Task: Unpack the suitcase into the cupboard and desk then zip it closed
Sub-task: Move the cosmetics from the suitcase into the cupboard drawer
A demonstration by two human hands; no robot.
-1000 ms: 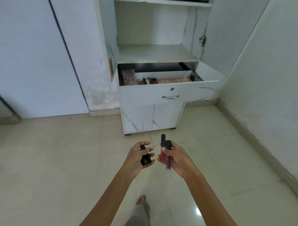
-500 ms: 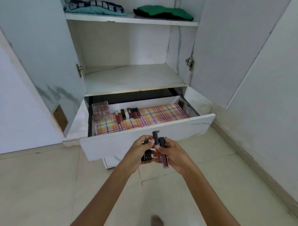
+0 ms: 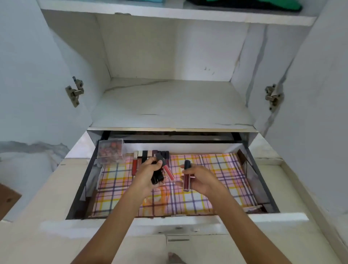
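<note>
Moved forward over the drawer [image 3: 263, 219], left grip [image 3: 148, 174] clasps black tubes [image 3: 157, 178] and a pink tube [image 3: 168, 171]; right grip [image 3: 202, 179] pinches a red tube [image 3: 186, 179], apparently for sorting.

A checked liner [image 3: 216, 169] in pink, yellow, white and purple lies flat over the bottom of the open drawer [image 3: 169, 222], reaching nearly to its right wall. In the drawer's back left corner stands a clear plastic box [image 3: 111, 151] with small reddish and pale round pieces inside, too blurred to tell what they are. On the top shelf [image 3: 188, 16], cut by the upper edge of the view, lie a folded green garment [image 3: 278, 4] at the right and a teal one [image 3: 148, 1] further left. Beige floor tiles [image 3: 28, 235] show below on both sides, with a flat brown piece [image 3: 7, 199] at the far left edge.
</note>
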